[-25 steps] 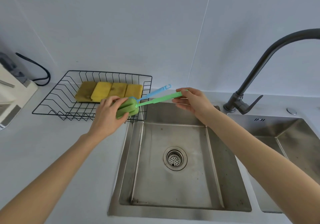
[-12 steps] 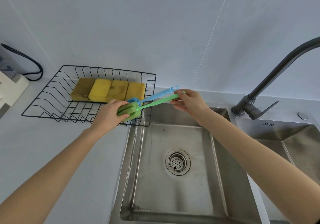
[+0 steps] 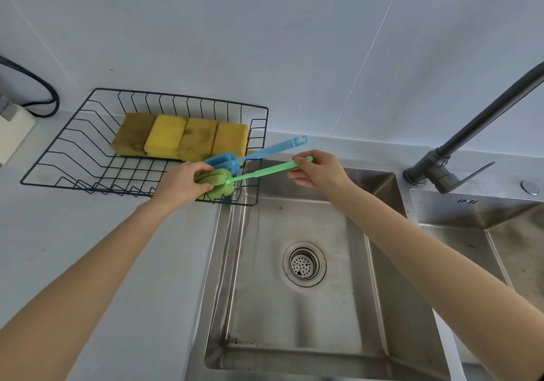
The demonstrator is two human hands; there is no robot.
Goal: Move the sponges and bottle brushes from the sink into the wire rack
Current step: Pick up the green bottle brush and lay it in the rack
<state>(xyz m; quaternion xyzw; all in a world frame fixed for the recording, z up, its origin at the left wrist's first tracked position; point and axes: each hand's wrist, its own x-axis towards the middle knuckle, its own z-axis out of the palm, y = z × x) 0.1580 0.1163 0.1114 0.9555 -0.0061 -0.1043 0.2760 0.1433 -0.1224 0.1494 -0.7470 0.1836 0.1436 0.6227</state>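
Both hands have carried the green bottle brush (image 3: 235,178) leftward since a second ago, so its foam head now sits over the near right corner of the wire rack (image 3: 59,157) rather than at the rack's edge.

Left hand (image 3: 182,183): fingers curled and clamped around the green foam head, thumb on top. Right hand (image 3: 319,171): thumb and fingers pinched together on the far end of the green handle, which slants up to the right over the sink rim.

Blue bottle brush (image 3: 265,149): foam head inside the rack just behind the green one, handle resting across the rack's right wall, hooked end sticking out toward the wall tiles. Whether the two foam heads touch cannot be told.

Four yellow sponges (image 3: 179,137) lie side by side in a row along the back of the rack, touching one another; two look darker and stained.

Sink (image 3: 382,292): stainless basin, only the drain strainer (image 3: 304,263) showing. Dark faucet (image 3: 459,148) stands at the right, second basin beyond it. Rack sits on the grey counter (image 3: 88,248), just left of the sink.
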